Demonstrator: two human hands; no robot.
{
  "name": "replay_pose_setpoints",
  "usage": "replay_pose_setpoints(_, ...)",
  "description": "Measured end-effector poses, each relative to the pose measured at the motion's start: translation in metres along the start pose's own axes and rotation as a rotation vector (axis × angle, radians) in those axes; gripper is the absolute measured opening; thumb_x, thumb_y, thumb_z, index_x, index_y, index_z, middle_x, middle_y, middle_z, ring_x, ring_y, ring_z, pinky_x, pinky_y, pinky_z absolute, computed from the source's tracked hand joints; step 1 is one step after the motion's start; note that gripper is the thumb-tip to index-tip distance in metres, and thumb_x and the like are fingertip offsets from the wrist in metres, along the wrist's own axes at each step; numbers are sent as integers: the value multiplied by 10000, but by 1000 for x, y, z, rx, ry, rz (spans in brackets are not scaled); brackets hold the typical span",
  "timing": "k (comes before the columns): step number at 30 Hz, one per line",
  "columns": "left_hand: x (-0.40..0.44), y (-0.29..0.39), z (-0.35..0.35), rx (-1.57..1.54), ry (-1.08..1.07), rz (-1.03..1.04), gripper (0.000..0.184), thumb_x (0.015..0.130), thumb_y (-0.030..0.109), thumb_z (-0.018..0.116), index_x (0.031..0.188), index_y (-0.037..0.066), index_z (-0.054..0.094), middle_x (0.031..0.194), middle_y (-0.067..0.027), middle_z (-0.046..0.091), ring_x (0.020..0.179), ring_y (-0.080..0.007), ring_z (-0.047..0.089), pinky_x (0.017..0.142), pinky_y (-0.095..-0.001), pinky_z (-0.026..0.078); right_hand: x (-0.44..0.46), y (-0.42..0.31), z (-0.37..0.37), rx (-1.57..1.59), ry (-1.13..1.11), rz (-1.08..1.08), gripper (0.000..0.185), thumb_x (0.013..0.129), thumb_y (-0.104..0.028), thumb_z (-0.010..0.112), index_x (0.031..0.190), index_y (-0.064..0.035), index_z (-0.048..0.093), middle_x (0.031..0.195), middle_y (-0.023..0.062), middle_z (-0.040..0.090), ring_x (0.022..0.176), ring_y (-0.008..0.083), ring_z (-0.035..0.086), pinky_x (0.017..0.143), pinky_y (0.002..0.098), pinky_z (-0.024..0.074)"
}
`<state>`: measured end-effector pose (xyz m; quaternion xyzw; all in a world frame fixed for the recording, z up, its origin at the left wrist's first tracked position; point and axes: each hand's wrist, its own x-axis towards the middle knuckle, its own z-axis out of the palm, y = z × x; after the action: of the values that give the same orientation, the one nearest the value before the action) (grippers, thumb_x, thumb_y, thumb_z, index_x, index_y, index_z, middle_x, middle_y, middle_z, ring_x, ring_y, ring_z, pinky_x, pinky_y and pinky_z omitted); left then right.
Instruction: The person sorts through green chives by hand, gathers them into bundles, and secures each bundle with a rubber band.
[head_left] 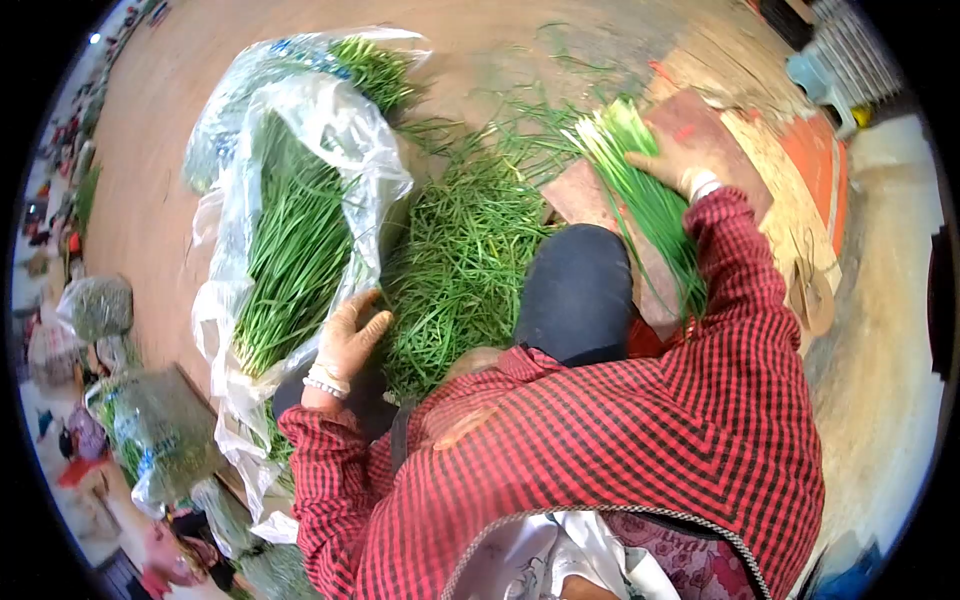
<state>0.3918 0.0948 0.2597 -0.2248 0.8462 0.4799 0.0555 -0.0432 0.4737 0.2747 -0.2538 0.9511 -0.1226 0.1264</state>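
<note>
Left hand (pixel 345 345): gloved, fingers loosely curled and partly open, thumb apart, by the edge of the plastic bag (pixel 345 120); nothing seen in their hold.
Right hand (pixel 683 165): gloved, fingers laid over the bunch of greens (pixel 655 215); how tightly they close, cannot tell.
Bunch: slanting across a reddish-brown board (pixel 735 160), pale ends away from the person.
Bag: open, with long green leaves (pixel 300 240) inside.
Heap (pixel 465 250): loose cuttings between bag and board.

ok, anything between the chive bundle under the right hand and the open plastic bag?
Yes: a heap of loose green leaves lies between chive bundle and plastic bag, with the dark-clad right knee toward the body.
</note>
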Motion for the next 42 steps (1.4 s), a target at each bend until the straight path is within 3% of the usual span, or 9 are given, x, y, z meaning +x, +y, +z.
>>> replay_pose_setpoints(5, -37, -43, -60, -267, 301, -109, 385, 902, 234, 653, 1183, -25, 607, 1086, -122, 660, 971, -179, 625, 861, -298, 499, -37, -46, -14, 37, -158, 136, 990, 801, -515, 691, 1499, -15, 198, 1427, 210, 432, 1333, 302, 415, 1111, 349, 297)
replay_pose_setpoints(9, -61, -72, -108, -611, 372, -338, 271, 949, 286, 604, 1090, 56, 624, 920, -33, 672, 756, -87, 607, 682, -235, 486, -8, -66, -7, -238, 369, -216, 737, 804, -286, 735, 1403, -5, 410, 1381, 195, 490, 1284, 278, 472, 1088, 337, 343)
replay_pose_setpoints(11, -70, -67, -126, -799, 432, -381, 263, 969, 249, 544, 1112, 38, 607, 884, -36, 663, 759, -114, 617, 657, -243, 478, -18, -150, -10, 100, 206, -356, 666, 815, -244, 720, 1378, -16, 446, 1363, 178, 510, 1270, 276, 485, 1082, 337, 354)
replay_pose_setpoints(16, -107, -93, -199, -1321, 887, 406, 379, 886, 86, 588, 1241, -32, 529, 1225, -170, 589, 1120, -268, 572, 923, -371, 478, -69, -363, 36, 109, -74, -1039, 601, 777, -180, 711, 1326, -56, 501, 1299, 149, 550, 1234, 304, 509, 1046, 373, 402)
replay_pose_setpoints(21, -160, -170, -244, -1389, 1216, 332, 405, 894, 102, 566, 1234, -105, 492, 1227, -221, 573, 1174, -308, 552, 1003, -413, 454, -82, -508, 119, -130, -132, -1329, 873, 728, -342, 725, 1407, 53, 342, 1449, 247, 365, 1373, 371, 319, 1155, 389, 255)
replay_pose_setpoints(26, -160, -186, -167, -1215, 734, -101, 365, 925, 140, 597, 1239, -42, 559, 1099, -124, 671, 978, -205, 654, 858, -282, 511, -74, -604, 178, -210, -283, -1347, 1038, 711, -533, 716, 1430, 78, 282, 1488, 266, 297, 1417, 371, 239, 1176, 403, 196)
replay_pose_setpoints(30, -147, -215, -115, -1164, 898, -131, 552, 844, 74, 707, 1338, -26, 482, 1276, -118, 562, 1114, -174, 557, 898, -278, 485, -61, -653, 201, -362, -454, -1338, 1089, 671, -694, 674, 1381, 72, 367, 1367, 302, 454, 1298, 387, 434, 1110, 394, 315)
replay_pose_setpoints(37, -141, -195, -129, -1092, 768, -155, 556, 879, 72, 657, 1395, 52, 452, 1336, -135, 517, 1158, -184, 527, 929, -285, 455, -72, -664, 204, -88, -907, -1173, 864, 630, -508, 835, 1301, -54, 535, 1243, 184, 595, 1204, 323, 523, 1046, 372, 385)
replay_pose_setpoints(42, -124, -176, -128, -993, 828, -42, 475, 888, 22, 622, 1347, 18, 502, 1193, -48, 610, 1022, -118, 580, 836, -239, 478, -119, -636, 201, -612, -339, -1395, 947, 572, -523, 796, 1330, -48, 485, 1334, 211, 497, 1256, 350, 457, 1059, 387, 355)
